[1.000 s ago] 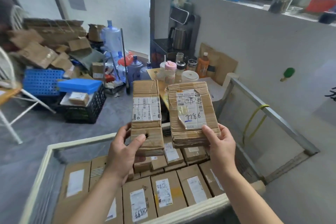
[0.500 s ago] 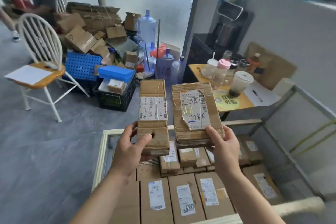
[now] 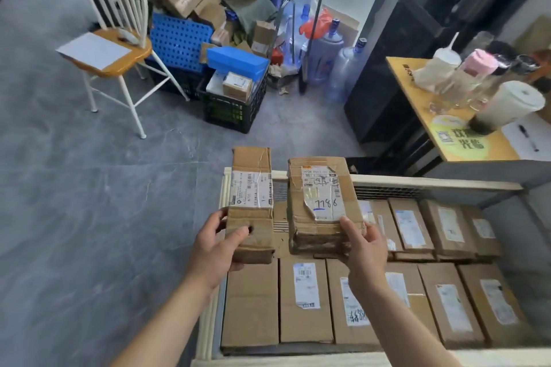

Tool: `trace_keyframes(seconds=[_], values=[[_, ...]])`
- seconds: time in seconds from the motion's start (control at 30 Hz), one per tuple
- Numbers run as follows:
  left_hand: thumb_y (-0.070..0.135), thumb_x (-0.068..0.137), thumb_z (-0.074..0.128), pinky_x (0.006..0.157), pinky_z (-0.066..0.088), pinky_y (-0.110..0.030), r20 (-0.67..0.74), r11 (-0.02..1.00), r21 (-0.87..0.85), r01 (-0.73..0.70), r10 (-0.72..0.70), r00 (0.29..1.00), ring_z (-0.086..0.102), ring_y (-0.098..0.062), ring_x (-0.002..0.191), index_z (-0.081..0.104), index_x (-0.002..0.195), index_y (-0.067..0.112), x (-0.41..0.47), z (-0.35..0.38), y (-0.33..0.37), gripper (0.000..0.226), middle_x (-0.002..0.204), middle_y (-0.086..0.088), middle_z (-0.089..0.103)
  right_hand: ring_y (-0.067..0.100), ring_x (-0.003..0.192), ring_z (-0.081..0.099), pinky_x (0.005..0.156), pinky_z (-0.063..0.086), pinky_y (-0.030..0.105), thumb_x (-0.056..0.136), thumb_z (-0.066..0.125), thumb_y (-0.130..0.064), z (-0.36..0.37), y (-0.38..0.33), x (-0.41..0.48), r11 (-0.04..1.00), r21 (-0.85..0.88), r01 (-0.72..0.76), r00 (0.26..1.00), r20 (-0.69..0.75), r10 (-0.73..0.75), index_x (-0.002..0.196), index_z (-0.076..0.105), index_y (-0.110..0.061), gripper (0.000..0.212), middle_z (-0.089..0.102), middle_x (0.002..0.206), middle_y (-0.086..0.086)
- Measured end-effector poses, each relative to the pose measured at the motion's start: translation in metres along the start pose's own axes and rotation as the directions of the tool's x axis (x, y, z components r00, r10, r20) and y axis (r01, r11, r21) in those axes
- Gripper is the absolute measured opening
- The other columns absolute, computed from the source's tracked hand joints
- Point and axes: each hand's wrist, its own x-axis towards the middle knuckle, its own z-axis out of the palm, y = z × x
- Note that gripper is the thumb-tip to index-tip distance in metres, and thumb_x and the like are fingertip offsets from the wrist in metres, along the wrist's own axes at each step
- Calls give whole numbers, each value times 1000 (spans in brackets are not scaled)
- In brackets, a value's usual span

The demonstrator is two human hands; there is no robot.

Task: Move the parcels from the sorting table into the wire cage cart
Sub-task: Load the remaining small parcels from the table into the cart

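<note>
Left hand (image 3: 216, 247) grips the narrow parcel (image 3: 251, 202) by its near end; right hand (image 3: 365, 250) grips the wider parcel (image 3: 323, 202) likewise. Both held above the cart (image 3: 432, 183), over packed boxes (image 3: 305, 298).

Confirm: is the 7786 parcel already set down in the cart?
No. The right hand holds the 7786 parcel above the stacked boxes in the cart.
</note>
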Motion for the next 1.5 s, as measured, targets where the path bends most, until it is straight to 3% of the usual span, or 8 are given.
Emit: trace_keyframes(seconds=[0.17, 0.3, 0.6, 0.9, 1.13, 1.27, 1.37, 1.5], values=[[17, 94, 67, 56, 58, -33, -25, 994, 7, 111, -111, 994, 73, -11, 84, 60, 113, 40, 40, 14, -48, 32, 112, 7, 69, 24, 96, 73, 86, 60, 43, 86, 78, -31, 6, 56, 42, 992, -41, -121, 991, -54, 119, 123, 59, -15, 44, 73, 108, 9], [23, 94, 68, 66, 62, -41, -51, 979, 72, 190, -187, 981, 67, -16, 100, 56, 126, 37, 79, 27, -90, 37, 119, 10, 63, 22, 96, 72, 87, 60, 42, 85, 79, -32, 11, 97, 79, 982, -80, -169, 985, -61, 164, 114, 58, -24, 36, 71, 108, 6], [24, 94, 67, 75, 62, -44, -146, 950, 133, 282, -263, 954, 58, -7, 101, 45, 142, 36, 145, 43, -166, 54, 109, 23, 54, 27, 106, 69, 97, 54, 54, 61, 80, -59, 26, 159, 143, 955, -206, -212, 977, -67, 203, 133, 55, -19, 86, 69, 119, 7], [23, 96, 65, 80, 59, -46, -205, 939, 109, 325, -299, 932, 59, -9, 103, 51, 134, 37, 188, 43, -199, 42, 117, 16, 59, 20, 94, 67, 86, 55, 41, 65, 74, -61, 41, 193, 167, 951, -225, -210, 976, -98, 192, 110, 61, -31, 55, 70, 106, -1], [10, 100, 55, 102, 49, -51, -289, 924, 111, 366, -323, 901, 62, -21, 115, 54, 138, 27, 193, 41, -228, 42, 124, 5, 66, 6, 112, 54, 96, 40, 26, 99, 58, -28, 40, 209, 180, 935, -320, -153, 986, -108, 124, 140, 57, -18, 42, 59, 112, -22], [9, 101, 53, 107, 45, -53, -324, 914, 145, 378, -317, 891, 57, -26, 124, 44, 148, 29, 188, 35, -230, 52, 140, 1, 58, 5, 98, 66, 87, 52, 26, 98, 58, -25, 36, 208, 176, 912, -375, -169, 985, -106, 139, 107, 65, -24, 11, 69, 101, -21], [11, 100, 57, 109, 39, -39, -344, 900, 268, 345, -245, 906, 47, -24, 135, 39, 152, 27, 183, 35, -217, 57, 150, 0, 48, 14, 121, 60, 106, 47, 43, 98, 58, -25, 32, 201, 166, 917, -366, -160, 987, -86, 138, 117, 65, -17, 22, 65, 128, -15], [12, 100, 54, 95, 47, -32, -317, 837, 473, 276, -130, 939, 55, -25, 122, 38, 152, 27, 165, 43, -180, 57, 151, -1, 46, 10, 131, 50, 109, 39, 32, 99, 58, -26, 25, 178, 147, 915, -379, -138, 990, -69, 121, 146, 51, -20, 48, 55, 145, -6]])
